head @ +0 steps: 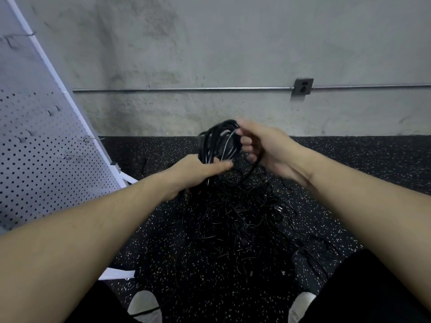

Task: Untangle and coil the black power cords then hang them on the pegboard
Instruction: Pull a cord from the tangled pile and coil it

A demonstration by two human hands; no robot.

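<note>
Black cords (219, 142), black floor (349, 164) flecked with pale specks, white pegboard (35, 159) dotted with dark holes, mottled grey wall (233, 43).

Both bare forearms reach forward and angle in toward each other. The left hand (198, 173) sits lower, fingers curled round the bottom of a coiled bundle of black power cord (218, 142), thumb lying flat across it. The right hand (263, 148) is higher, wrist bent, fingers curled on the coil's right side.
</note>
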